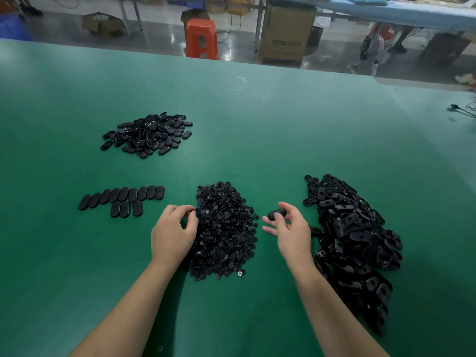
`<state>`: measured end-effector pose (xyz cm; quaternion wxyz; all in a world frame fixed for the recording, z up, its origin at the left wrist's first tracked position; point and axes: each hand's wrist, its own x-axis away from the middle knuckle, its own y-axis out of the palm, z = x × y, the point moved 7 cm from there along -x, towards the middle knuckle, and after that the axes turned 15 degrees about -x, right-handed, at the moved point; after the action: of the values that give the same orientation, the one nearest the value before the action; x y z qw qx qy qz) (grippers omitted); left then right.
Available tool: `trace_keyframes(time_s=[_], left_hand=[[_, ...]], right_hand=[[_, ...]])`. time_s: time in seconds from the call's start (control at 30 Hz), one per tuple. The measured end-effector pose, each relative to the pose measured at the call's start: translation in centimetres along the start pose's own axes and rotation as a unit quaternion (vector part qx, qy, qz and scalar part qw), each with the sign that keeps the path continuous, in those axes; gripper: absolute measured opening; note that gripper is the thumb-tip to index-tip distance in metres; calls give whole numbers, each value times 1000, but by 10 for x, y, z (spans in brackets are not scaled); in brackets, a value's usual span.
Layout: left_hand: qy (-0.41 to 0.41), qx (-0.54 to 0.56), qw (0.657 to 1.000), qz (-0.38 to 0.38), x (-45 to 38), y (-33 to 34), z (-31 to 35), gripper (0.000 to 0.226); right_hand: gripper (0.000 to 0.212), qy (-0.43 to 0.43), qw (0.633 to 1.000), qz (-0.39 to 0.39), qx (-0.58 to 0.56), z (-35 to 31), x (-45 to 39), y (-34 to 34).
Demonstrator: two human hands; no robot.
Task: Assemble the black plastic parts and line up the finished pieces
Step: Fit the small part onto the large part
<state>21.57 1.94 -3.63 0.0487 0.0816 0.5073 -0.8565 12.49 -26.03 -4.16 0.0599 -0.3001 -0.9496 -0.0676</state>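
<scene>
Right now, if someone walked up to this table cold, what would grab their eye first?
Probably the black parts against the green table: a big heap of oval shells at right and a pile of small pieces in the middle. Then the neat row of finished pieces at left, and the right hand pinching one shell.
</scene>
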Motion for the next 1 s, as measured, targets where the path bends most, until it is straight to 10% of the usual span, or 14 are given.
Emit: trace_keyframes(time_s=[1.0], left_hand=[[20, -54, 994, -95, -1, -12, -16, 28]], right_hand=[[23, -93, 993, 7, 76, 8, 8, 3]])
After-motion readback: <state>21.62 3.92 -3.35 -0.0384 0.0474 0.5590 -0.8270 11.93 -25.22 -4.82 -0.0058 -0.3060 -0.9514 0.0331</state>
